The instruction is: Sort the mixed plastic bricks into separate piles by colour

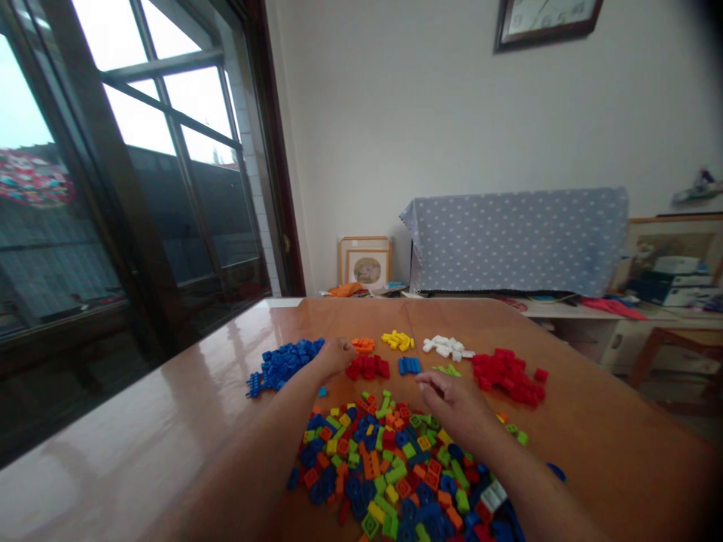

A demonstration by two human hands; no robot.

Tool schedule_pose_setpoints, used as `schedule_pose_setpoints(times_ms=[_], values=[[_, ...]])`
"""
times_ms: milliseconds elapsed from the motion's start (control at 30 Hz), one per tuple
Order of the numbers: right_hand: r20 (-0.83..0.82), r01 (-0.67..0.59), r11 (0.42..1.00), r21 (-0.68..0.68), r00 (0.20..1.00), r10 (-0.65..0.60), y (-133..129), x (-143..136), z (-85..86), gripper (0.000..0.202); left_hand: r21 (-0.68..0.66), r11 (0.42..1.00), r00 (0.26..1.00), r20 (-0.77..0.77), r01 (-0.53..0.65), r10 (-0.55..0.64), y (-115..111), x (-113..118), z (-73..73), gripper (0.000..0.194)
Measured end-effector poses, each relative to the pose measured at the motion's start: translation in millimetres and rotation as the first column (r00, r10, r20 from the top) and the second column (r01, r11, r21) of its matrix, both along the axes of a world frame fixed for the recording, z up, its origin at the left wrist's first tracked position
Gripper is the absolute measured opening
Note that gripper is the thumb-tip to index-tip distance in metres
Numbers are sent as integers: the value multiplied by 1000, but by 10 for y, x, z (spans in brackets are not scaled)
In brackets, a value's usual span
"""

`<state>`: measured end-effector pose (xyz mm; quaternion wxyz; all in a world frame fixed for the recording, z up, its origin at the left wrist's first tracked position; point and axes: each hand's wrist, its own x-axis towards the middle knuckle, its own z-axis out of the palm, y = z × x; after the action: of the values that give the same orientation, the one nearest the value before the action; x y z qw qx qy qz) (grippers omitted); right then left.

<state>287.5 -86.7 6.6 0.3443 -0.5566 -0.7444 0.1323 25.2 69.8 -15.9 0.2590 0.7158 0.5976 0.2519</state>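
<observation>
My left hand is over the far half of the table, between the blue brick heap and a small group of orange bricks. Its fingers are curled in; whatever they might hold is hidden. Just right of it lies a row of red bricks. My right hand hovers at the far edge of the big mixed brick pile, thumb and fingers a little apart with nothing visible between them. A few blue bricks and light green bricks lie just beyond it.
Yellow bricks and white bricks lie at the back of the glossy brown table. A larger red heap is at right. Glass doors flank the left side; a cloth-covered object stands beyond the table.
</observation>
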Motion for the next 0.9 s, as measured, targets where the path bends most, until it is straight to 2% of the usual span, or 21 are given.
schedule_pose_setpoints(times_ms=[167, 300, 467, 600, 667, 800, 900], values=[[3, 4, 1000, -1, 1000, -4, -9, -14, 3, 32, 101, 993, 995, -81, 68, -60, -73, 77, 77, 15], [29, 10, 1000, -1, 1000, -10, 1, -8, -14, 32, 117, 969, 970, -139, 217, -200, -217, 258, 144, 22], [15, 8, 1000, -1, 1000, -8, 13, -5, -21, 32, 54, 870, 859, -199, 490, -471, -458, 551, 171, 21], [-4, 28, 1000, 4, 1000, -28, 19, -8, -7, 32, -38, 751, 710, -298, 659, -638, -608, 698, 207, 19], [0, 39, 999, 9, 999, -39, 23, -6, -1, 32, -65, 743, 685, -339, 667, -645, -649, 727, 233, 20], [4, 34, 999, 16, 999, -34, 24, 2, 0, 33, -98, 795, 729, -345, 599, -591, -670, 724, 268, 17], [-12, 36, 999, 10, 999, -35, 23, 4, -2, 33, -96, 786, 721, -342, 611, -603, -662, 703, 265, 15]])
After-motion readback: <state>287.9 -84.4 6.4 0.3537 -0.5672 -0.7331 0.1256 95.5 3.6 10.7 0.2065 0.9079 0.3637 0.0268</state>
